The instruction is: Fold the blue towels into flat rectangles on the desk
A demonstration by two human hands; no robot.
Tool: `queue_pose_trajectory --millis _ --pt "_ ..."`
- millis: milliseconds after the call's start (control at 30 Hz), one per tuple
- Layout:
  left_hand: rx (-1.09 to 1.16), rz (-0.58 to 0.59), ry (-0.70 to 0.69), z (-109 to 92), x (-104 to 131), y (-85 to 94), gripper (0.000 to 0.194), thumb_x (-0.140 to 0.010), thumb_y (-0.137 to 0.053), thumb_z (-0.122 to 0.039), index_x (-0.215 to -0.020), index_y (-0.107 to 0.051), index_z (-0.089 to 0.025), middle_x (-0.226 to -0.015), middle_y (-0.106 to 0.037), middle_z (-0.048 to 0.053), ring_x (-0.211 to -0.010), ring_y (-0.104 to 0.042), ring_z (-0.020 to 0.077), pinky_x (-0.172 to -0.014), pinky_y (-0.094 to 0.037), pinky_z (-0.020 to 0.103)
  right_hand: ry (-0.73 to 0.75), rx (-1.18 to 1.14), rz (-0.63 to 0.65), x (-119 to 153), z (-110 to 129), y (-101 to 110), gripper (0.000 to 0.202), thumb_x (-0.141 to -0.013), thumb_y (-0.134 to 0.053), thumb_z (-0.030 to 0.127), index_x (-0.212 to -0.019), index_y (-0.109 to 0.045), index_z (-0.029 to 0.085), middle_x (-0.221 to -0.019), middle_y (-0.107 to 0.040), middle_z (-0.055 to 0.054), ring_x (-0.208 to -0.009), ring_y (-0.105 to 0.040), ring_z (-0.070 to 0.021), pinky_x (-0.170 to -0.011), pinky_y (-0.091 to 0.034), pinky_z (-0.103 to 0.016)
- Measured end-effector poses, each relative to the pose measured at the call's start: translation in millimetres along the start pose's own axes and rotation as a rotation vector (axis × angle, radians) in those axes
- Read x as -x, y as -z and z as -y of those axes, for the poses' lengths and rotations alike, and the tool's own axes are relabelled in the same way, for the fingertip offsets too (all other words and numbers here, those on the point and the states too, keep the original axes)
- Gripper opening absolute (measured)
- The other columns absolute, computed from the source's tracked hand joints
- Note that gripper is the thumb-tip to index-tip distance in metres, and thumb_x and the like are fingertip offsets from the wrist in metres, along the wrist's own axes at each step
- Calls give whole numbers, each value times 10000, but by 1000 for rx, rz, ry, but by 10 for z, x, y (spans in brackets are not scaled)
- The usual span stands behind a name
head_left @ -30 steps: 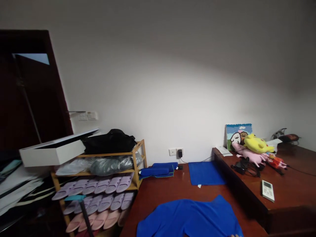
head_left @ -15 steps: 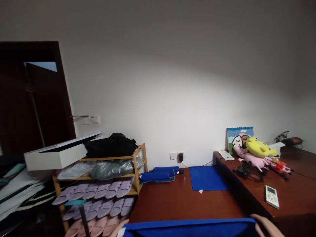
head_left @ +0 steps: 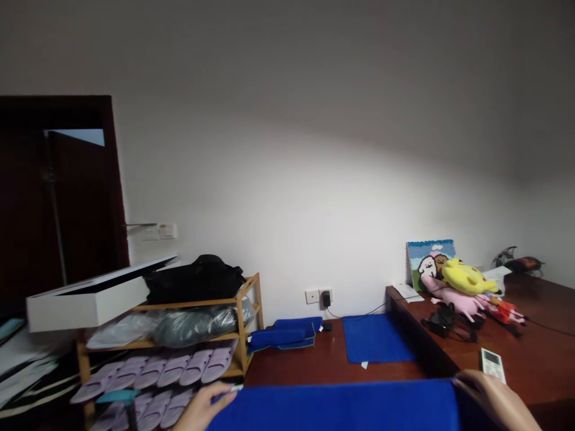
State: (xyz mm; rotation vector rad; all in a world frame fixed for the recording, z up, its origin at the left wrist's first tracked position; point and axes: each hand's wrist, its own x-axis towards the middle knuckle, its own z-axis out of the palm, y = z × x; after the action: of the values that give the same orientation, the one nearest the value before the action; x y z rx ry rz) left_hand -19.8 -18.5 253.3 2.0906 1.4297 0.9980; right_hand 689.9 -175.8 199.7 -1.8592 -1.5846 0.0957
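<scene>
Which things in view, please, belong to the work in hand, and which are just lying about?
In the job:
near blue cloth, held by the left hand and right hand
probably the flat blue cloth and folded blue cloths on the table

Lying about:
yellow plush toy
pink plush toy
white remote
black bag
white box
lilac slippers

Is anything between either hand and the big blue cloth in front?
Nothing visible is in the way: the left hand and right hand both hold the blue cloth near its upper edge. A white tag shows beside the left hand's fingertips.
</scene>
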Motion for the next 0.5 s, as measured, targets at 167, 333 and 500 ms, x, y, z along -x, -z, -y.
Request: queue_pose_trajectory --millis 167,333,500 --pt "-210 -355 -36 -363 -495 188 525 -816 -555 -683 -944 -837 -259 -1008 -836 70 -983 -772 305 -872 -604 347 82 73 -144 -563 395 193 387 -912 -496 600 -967 -791 355 -1024 -811 -23 -989 -754 -290 -753 -577 -323" --pt "-305 -565 22 -92 -340 145 439 -868 -510 -584 -1045 -812 -319 -1051 -833 31 -868 -796 266 -697 -609 272 240 -76 -221 -664 390 198 407 -941 -493 552 -1126 -766 313 -1190 -766 -60 -1030 -737 -260 -843 -588 -319" --pt "-193 -501 -8 743 198 -402 448 -825 -521 -699 -849 -816 -363 -864 -841 -15 -795 -804 263 -692 -653 298 219 -226 -222 -278 -73 -434 458 -875 -577 638 -1003 -802 260 -1115 -783 -102 -1055 -737 -278 -965 -585 -346"
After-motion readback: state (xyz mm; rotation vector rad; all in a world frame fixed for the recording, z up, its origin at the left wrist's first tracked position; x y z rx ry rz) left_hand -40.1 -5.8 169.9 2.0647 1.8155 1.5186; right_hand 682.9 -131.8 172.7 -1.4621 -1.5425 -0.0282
